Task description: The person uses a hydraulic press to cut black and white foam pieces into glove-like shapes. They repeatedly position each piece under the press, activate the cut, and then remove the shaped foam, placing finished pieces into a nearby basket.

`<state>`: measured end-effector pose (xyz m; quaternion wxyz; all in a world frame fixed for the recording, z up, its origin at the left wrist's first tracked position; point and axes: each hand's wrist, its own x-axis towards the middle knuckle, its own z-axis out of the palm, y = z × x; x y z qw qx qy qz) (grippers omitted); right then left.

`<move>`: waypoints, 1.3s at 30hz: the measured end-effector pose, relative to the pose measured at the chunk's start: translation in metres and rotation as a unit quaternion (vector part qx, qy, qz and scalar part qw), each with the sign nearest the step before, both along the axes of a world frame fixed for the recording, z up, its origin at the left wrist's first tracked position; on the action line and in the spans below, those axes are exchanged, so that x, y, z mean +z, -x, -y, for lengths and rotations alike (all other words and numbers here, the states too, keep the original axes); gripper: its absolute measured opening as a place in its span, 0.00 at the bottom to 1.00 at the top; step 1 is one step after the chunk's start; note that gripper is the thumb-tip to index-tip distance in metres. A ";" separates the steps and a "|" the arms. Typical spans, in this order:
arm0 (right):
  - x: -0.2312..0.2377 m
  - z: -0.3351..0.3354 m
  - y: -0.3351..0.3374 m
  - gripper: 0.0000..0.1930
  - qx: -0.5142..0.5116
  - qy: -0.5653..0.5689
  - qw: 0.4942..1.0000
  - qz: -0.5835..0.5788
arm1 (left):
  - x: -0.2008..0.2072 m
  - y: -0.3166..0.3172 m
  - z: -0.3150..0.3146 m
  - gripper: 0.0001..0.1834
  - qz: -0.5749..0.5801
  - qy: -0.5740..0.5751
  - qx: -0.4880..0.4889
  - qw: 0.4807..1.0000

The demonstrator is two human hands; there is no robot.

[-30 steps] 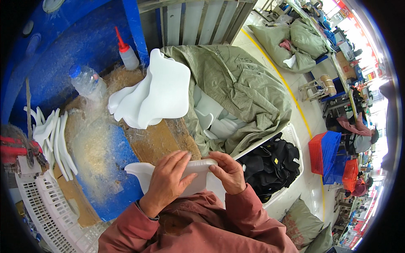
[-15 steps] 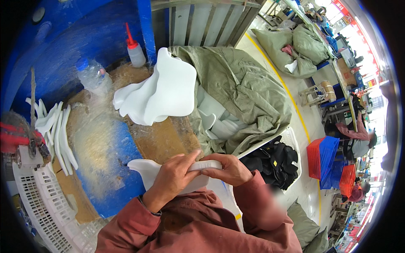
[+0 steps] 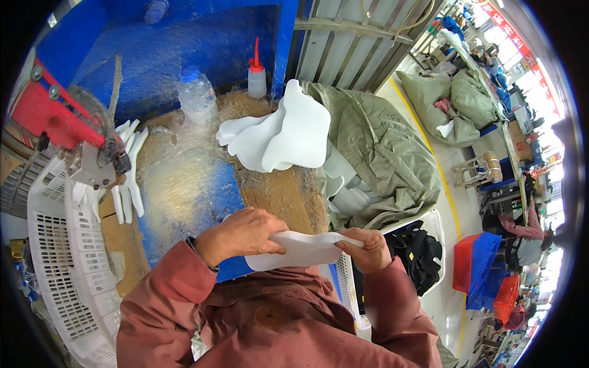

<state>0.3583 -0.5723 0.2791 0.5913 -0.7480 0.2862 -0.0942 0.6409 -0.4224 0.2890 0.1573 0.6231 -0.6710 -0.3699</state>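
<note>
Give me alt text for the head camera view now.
A person's left hand and right hand hold a curved white piece between them. Beyond it, similar white pieces lie stacked on brown cardboard, beside an open green sack.

I wear this wide fisheye camera on my head, the left one of a side-by-side pair, facing down. My jacket (image 3: 288,331) fills six o'clock, nearest the lens; my left hand (image 3: 245,233) sits at seven, my right hand (image 3: 368,250) at four, both close. The table (image 3: 224,190) spreads around nine o'clock, while towards three the floor (image 3: 466,208) runs off into the distance, edges bending near the round dark rim.
</note>
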 end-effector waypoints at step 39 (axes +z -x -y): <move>0.087 -0.081 -0.101 0.20 0.395 0.306 0.866 -0.020 | 0.042 -0.021 -0.270 0.24 -0.140 0.088 0.225 0.960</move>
